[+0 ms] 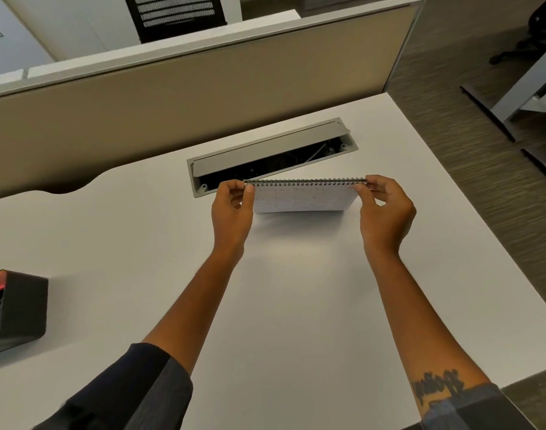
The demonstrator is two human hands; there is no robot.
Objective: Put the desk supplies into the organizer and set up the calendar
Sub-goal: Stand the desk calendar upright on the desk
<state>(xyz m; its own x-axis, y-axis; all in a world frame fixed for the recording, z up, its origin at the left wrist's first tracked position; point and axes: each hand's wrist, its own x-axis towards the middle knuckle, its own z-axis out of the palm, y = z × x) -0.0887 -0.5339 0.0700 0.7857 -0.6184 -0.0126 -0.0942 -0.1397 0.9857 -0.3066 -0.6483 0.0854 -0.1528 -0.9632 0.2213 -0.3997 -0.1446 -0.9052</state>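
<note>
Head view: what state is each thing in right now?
calendar: upright on the desk, spiral on top, held at both ends
left hand: pinching the spiral's left end
right hand: pinching the spiral's right end
cable tray lid: open
organizer: holds supplies

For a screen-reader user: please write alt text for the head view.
Both hands, left hand and right hand, pinch the ends of a white spiral-bound desk calendar standing on a white desk. A black organizer box sits far left.
</note>
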